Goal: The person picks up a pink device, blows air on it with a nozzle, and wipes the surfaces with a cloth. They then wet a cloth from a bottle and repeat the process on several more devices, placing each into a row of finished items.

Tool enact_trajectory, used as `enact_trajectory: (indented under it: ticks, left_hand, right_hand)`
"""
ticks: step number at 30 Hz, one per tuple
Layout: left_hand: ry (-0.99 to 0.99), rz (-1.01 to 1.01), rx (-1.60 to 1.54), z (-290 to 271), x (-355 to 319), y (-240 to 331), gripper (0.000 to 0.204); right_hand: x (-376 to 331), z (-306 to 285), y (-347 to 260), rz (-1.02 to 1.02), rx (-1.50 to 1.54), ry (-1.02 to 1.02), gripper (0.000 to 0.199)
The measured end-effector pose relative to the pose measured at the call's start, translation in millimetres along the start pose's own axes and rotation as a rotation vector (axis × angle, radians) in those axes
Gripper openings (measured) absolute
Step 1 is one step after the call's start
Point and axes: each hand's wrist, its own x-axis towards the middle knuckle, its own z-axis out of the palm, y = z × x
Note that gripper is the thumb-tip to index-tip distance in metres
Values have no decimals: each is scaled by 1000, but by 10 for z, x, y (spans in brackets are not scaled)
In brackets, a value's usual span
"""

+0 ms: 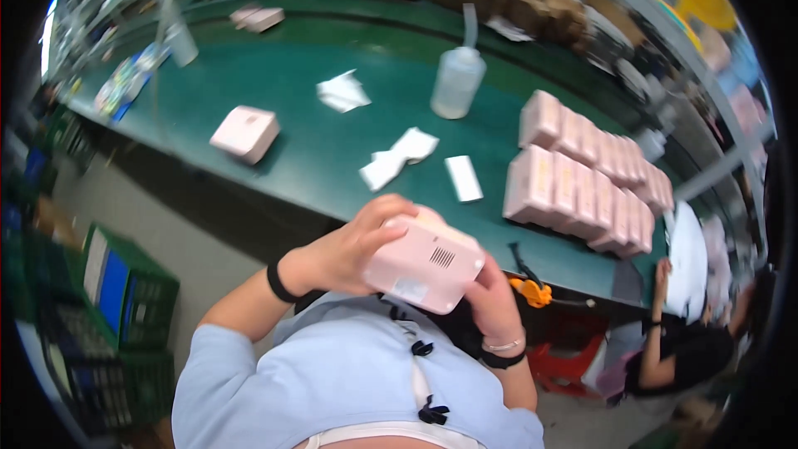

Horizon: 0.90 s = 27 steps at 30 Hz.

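The long green counter (274,75) has open room at ten o'clock; at two o'clock pink boxes (582,179) stand in packed rows beside a squeeze bottle (457,79). Off its near edge, the left hand (349,249) and right hand (490,295) clasp a pink device (424,266) at chest height; a loose grip could drop it to the floor.

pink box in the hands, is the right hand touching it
Touching. The head view shows the right hand pressed against the lower right edge of the pink box, while the left hand grips its other side.
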Motion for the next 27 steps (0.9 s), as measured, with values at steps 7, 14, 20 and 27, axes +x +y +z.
enact_trajectory:
  ticks: [7, 14, 20, 27]
  left_hand:
    - [172, 0, 211, 190, 7, -249, 108]
    - [345, -440, 258, 21, -287, -546, 77]
    - [439, -514, 547, -133, -473, -779, 60]
    - [527, -532, 588, -81, -476, -1061, 50]
  right_hand:
    - [-488, -53, -592, -146, -290, -39, 64]
    - [-1569, -929, -901, -1048, -333, 998, 64]
    - [-1375, -2675, -1383, -822, -314, 1266, 39]
    - [-762, -4359, -1292, -530, -309, 1185, 40]
